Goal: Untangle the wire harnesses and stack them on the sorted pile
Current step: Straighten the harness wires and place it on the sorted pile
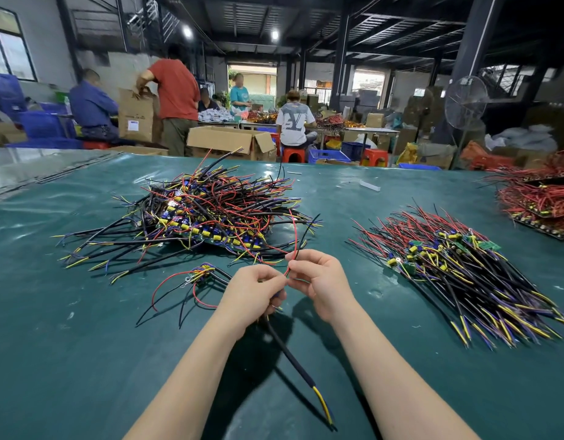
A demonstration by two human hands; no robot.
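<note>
Head view showed your two forearms reaching forward over the green table cover (pixel 83 344). Nearest you, a black sheathed cable (pixel 290 360) slanted down from your left hand (pixel 255 287), its yellow and blue end wires pointing back toward you. Your left hand's fingers were curled around the upper part of that cable, gripping the harness it belonged to. Your right hand (pixel 318 281) sat just beside the left, fingertips almost meeting, and pinched a thin red wire (pixel 295 236) between thumb and forefinger. That wire rose in an arc from the pinch toward the heap ahead. Just left of your left hand, a loose harness (pixel 201 274) lay on the cover, with red and black leads curling away from a small yellow cluster. Beyond your hands, left of centre, sat the tangled heap (pixel 204 214) of black, red, yellow and blue wires sticking out every way. To your right, well apart from it, lay the sorted pile (pixel 458 268), its wires roughly parallel. Farther right, at the frame's edge, was a mound of red wires (pixel 541 198). Past the table stood an open cardboard box (pixel 229 141), a standing fan (pixel 464 103) and several people at other benches.
</note>
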